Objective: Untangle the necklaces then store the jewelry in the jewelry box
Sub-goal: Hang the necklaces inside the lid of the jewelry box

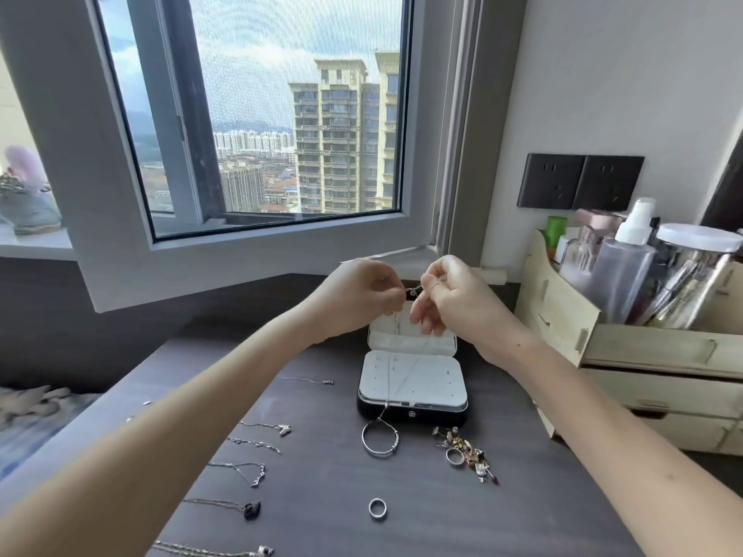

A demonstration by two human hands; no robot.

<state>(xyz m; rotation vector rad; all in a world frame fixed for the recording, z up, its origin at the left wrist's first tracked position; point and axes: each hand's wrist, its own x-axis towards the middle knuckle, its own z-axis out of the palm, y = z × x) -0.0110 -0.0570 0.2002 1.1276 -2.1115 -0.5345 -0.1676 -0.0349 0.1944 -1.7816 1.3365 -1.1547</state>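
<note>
Both hands are raised above the open jewelry box [413,412], a black case with a white padded inside. My left hand [364,295] and my right hand [446,299] each pinch a thin silver necklace chain [389,379] at a small tangle [414,292] between them. The chain hangs down over the box, and its lower end reaches a silver bangle [380,438] on the dark table [329,516]. Several untangled necklaces [245,472] lie in a row on the left.
A heap of earrings and rings [466,452] lies right of the bangle, and a single ring [378,508] sits nearer me. A wooden organiser [627,347] with bottles and a jar stands at the right. The window frame [257,259] rises behind the table.
</note>
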